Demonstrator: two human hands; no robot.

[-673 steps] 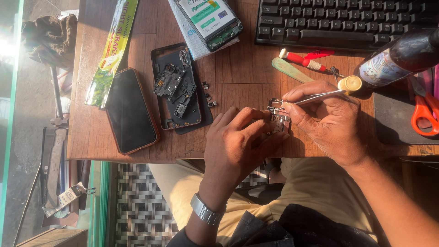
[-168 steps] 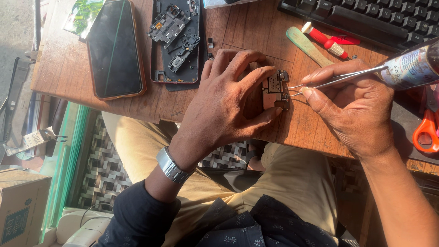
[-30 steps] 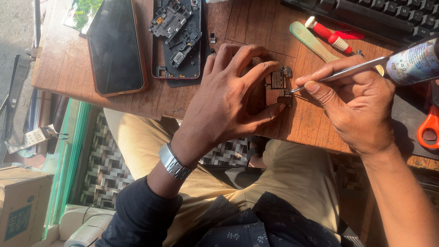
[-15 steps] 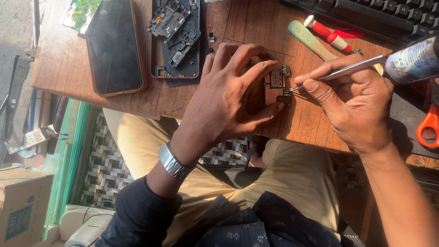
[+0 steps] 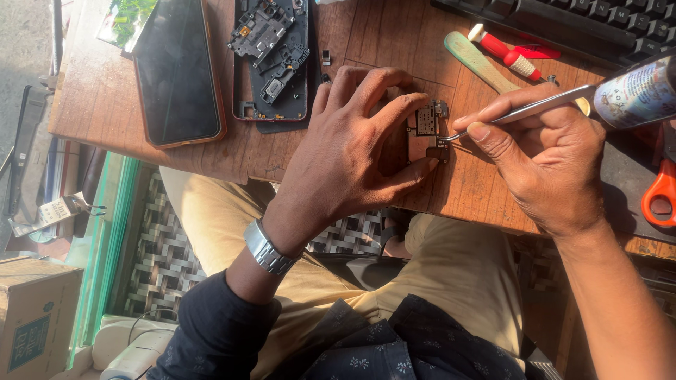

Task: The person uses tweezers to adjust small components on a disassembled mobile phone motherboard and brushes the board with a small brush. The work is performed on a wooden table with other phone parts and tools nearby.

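My left hand (image 5: 355,151) presses a small phone circuit board (image 5: 427,129) against the wooden desk (image 5: 105,91), thumb and forefinger pinching its edges. My right hand (image 5: 546,158) grips metal tweezers (image 5: 524,111) whose tips touch the board's right side. An opened phone body (image 5: 273,60) with exposed parts lies above my left hand. Left of it, a phone screen (image 5: 176,70) rests face up. A wristwatch (image 5: 266,248) sits on my left wrist.
A black keyboard (image 5: 598,17) runs along the top right. A green-handled tool (image 5: 479,62) and a red-and-white tool (image 5: 503,51) lie below it. A bottle (image 5: 637,91) and orange scissors (image 5: 660,193) sit at the right edge. A cardboard box (image 5: 35,320) stands on the floor.
Both hands have stayed on the board; the tweezers' tips shifted slightly along its right edge. The view has barely moved in the last second.
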